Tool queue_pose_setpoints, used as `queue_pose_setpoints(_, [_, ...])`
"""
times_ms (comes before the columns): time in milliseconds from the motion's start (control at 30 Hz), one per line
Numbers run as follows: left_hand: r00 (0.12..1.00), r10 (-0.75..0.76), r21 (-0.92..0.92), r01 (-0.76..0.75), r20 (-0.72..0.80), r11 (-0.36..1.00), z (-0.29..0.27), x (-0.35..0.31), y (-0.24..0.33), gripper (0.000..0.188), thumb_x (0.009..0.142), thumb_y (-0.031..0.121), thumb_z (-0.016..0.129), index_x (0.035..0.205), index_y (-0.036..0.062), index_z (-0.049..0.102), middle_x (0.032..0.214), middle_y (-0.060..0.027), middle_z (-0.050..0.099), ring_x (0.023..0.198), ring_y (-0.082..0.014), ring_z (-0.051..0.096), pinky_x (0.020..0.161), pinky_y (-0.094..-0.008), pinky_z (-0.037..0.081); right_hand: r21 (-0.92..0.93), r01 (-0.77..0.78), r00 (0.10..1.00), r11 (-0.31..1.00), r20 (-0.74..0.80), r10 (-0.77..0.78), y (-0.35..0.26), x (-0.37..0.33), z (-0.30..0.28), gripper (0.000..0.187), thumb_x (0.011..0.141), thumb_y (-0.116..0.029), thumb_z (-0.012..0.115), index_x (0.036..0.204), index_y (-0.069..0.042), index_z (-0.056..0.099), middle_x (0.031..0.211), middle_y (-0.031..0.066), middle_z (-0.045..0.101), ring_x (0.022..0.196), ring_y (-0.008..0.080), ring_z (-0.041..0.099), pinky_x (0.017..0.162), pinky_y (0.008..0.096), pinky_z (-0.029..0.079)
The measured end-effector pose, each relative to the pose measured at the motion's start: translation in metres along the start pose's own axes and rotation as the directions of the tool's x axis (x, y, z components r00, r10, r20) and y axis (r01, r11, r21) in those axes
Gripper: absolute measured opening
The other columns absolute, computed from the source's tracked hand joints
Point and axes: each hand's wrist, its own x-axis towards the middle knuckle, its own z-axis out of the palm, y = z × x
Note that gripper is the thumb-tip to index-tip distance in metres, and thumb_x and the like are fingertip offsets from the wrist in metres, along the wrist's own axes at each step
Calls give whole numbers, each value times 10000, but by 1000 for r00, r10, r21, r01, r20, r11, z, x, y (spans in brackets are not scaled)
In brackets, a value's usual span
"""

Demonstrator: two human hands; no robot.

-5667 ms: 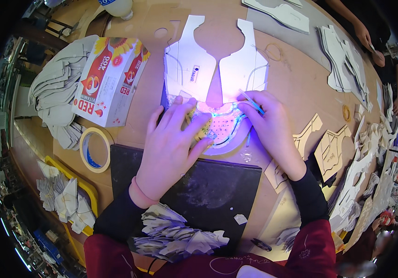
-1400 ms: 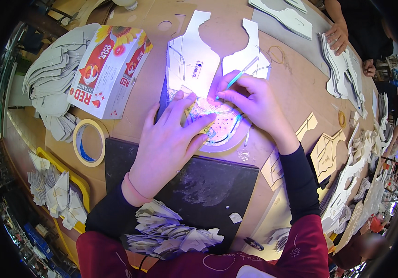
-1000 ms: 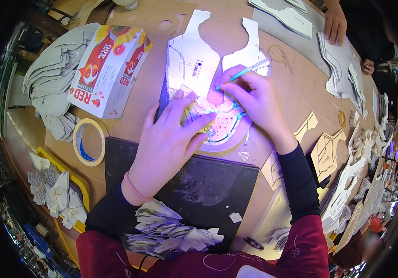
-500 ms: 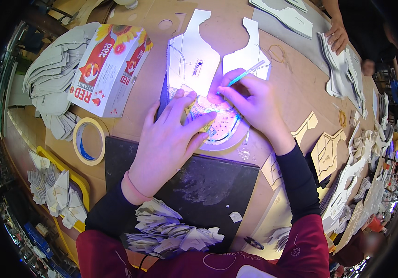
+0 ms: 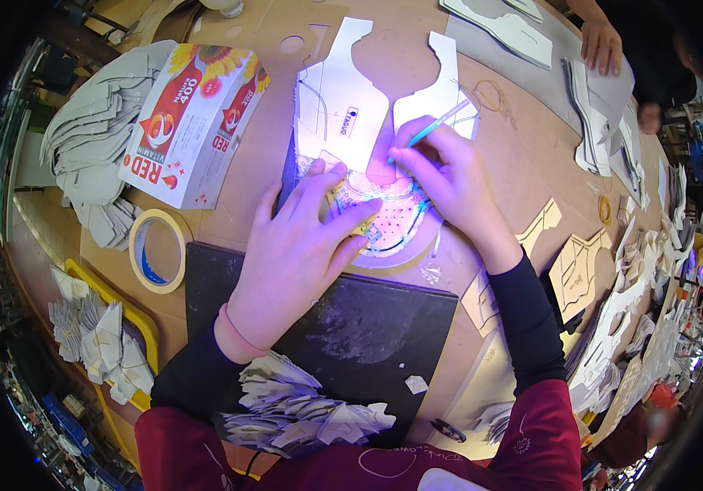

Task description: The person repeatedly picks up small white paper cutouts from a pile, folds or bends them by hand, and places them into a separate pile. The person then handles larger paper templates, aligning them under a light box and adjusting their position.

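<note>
My left hand (image 5: pixel 290 250) lies with its fingers spread on a clear, patterned template (image 5: pixel 392 229) with dotted holes and a curved outline, pressing it against a white shoe-upper piece (image 5: pixel 343 106). Between the thumb and fingers of my right hand (image 5: pixel 453 180) is a slim light-blue pen (image 5: pixel 431 129), slanting up to the right. Its tip is close to the template's upper edge; whether it touches is too small to tell. Bluish-violet light falls over the template and both hands. The white piece has two long arms reaching away from me.
A black board (image 5: pixel 368 327) bears a pile of small pieces (image 5: pixel 310 409). To the left are a tape roll (image 5: pixel 157 250), a printed carton (image 5: pixel 188 123), stacked grey pieces (image 5: pixel 98 123) and a yellow tray (image 5: pixel 114 295). At the upper right, another person's hand (image 5: pixel 602 45) is near layered sheets (image 5: pixel 601 114).
My right hand and the pen have shifted slightly, the pen now a little steeper. My left hand stays put. The other person's hand has moved up, and the sheets beside it have changed shape.
</note>
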Motion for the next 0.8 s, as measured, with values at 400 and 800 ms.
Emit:
queue_pose_setpoints(400, [1000,1,4,-1,-2,1000,0,0,0,369,885,260,714,1250,252,656,1367,-116,518,1329,-280,503,1065,-555,381,66,-114,993,991,36,112,-12,1,-6,101,934,-55,688,1024,-15,665,921,35,681,854,104,651,762,252,518])
queue_pose_setpoints(800, [1000,4,13,-4,-13,1000,2,-1,-2,345,921,301,676,1264,266,663,1373,-85,523,1359,-286,473,1058,-503,372,444,-109,993,889,7,119,-39,-1,15,84,954,21,639,1036,29,620,1013,65,649,935,136,664,839,274,546])
